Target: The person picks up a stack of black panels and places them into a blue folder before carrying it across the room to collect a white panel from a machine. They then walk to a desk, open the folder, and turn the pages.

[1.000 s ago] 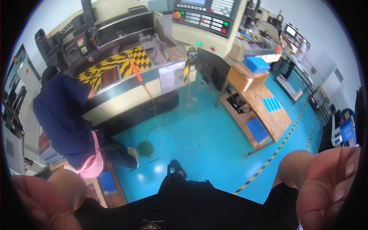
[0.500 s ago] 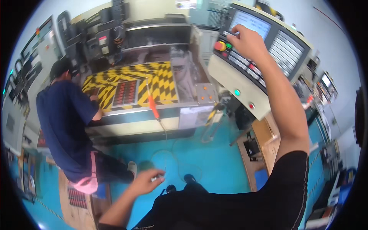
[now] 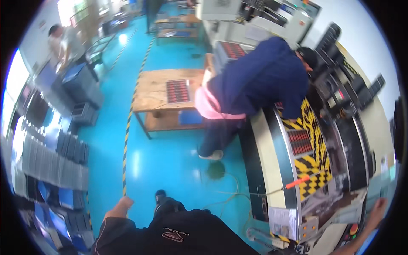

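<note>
Low down, right hand point(image 3: 376, 212) by the red-buttoned control panel point(image 3: 350, 231), left hand point(image 3: 123, 205) hanging empty; grip unclear on both.

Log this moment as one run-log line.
right hand: at machine control panel | left hand: empty, at side | co-worker: leaning over striped machine table

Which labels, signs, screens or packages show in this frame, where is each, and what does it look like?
Hazard marking: yellow-and-black stripes on the machine bed, right.
Paper sheet: white printed rectangle on the machine front, lower right.
Control panel: pale, with a red round button, bottom right, by the right hand.
Floor tape: yellow-and-black line on the blue floor.
Trays: dark rectangle with red rows on the wooden table.
Left hand: touches none.
</note>
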Demonstrator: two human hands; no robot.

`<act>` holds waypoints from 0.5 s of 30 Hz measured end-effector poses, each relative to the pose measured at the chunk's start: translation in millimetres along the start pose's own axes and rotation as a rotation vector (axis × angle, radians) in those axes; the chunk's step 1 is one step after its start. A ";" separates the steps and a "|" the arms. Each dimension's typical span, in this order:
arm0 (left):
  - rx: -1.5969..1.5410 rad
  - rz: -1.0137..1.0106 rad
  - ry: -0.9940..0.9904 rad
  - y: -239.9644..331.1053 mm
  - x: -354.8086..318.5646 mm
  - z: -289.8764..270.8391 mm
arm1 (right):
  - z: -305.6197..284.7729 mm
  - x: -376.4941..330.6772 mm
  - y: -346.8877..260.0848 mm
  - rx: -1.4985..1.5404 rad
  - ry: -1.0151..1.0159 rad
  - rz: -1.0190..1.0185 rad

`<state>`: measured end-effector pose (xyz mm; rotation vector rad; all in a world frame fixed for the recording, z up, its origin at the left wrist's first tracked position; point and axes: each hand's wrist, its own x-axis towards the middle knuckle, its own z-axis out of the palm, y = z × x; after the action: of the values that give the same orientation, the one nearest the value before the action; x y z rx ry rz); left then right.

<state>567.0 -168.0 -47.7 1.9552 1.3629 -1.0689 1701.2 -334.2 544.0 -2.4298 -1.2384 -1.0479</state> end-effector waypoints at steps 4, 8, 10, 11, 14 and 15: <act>-1.106 0.024 0.288 84.2 45.8 0.1 | -14.4 -144.4 -468.1 1.098 -0.793 0.253; -0.954 0.413 0.524 38.3 31.0 -58.7 | 109.8 -360.1 -702.7 0.511 -0.970 -0.867; -1.370 0.394 0.441 -22.9 -24.3 -118.1 | 145.3 -456.7 -781.6 0.840 -1.323 -0.636; -1.482 0.401 0.507 -55.0 -47.8 -139.0 | 153.2 -479.7 -808.3 0.954 -1.546 -0.454; -1.433 0.434 0.797 -168.9 -143.1 -213.9 | 138.9 -486.0 -898.3 0.801 -1.464 -0.820; -1.341 0.575 0.939 -205.6 -185.9 -245.7 | 145.9 -488.1 -926.0 0.797 -1.481 -0.838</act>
<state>416.7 -1.0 246.8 1.4669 1.1769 0.9867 865.4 9.2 -4.3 -1.7041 -2.3935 1.3622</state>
